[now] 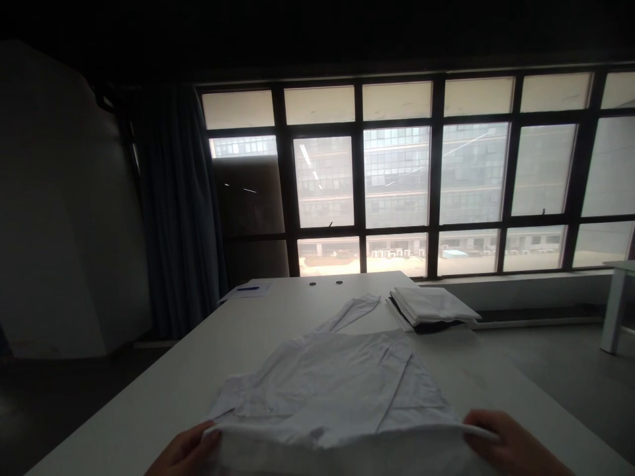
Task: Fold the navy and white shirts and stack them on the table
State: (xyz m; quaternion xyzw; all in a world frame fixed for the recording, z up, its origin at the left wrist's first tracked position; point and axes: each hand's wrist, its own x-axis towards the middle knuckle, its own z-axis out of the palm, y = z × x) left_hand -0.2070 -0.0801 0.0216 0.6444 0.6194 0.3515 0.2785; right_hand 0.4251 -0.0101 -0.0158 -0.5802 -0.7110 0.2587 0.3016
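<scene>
A white garment that looks like a long-sleeved shirt lies spread over the table in front of me, one sleeve reaching toward the far end. My left hand pinches its near edge at the left. At the right, my right hand grips the same edge, fingers closed over the cloth. Between both hands the edge is raised and stretched, and the part below it drops out of the picture.
The white table runs toward the windows. A stack of folded white and black cloth sits at its right side. Paper with a blue pen lies at the far left. A dark blue curtain hangs beyond.
</scene>
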